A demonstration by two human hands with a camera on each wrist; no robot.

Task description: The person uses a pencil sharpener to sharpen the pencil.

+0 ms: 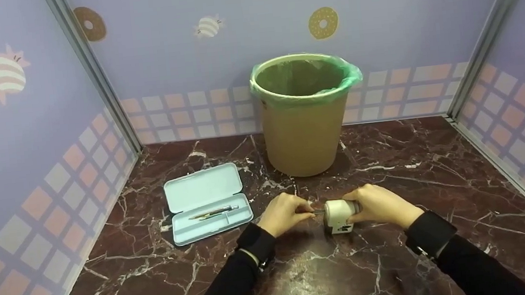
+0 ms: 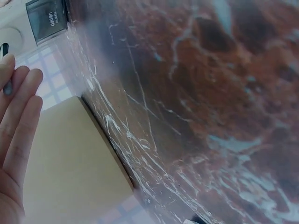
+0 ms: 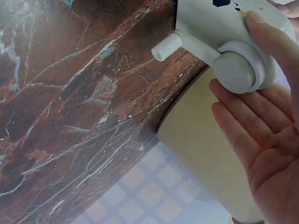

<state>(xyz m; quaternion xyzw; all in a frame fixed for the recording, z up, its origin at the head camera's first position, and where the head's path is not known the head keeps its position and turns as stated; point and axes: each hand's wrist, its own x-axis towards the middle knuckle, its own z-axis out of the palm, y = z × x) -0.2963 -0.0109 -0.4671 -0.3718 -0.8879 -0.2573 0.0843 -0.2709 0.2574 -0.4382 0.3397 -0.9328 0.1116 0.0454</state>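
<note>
A white hand-crank pencil sharpener (image 1: 337, 213) stands on the dark marble-patterned table, between the two hands. My left hand (image 1: 288, 213) pinches a thin dark pencil (image 2: 7, 87) between thumb and index finger, and its far end sits in the sharpener's round opening. In the left wrist view the sharpener's dark see-through shavings drawer (image 2: 48, 21) shows. From the other side my right hand (image 1: 380, 205) holds the sharpener, thumb on top and fingers along its far side. In the right wrist view the crank handle (image 3: 167, 47) points away from that hand.
Left of the hands lies an open light-blue pencil case (image 1: 205, 189) with a few slim pens or pencils (image 1: 213, 213) inside. Behind the hands stands a tan bin (image 1: 302, 136) lined with a green bag (image 1: 351, 76). Patterned panels (image 1: 187, 68) enclose the table's back and sides.
</note>
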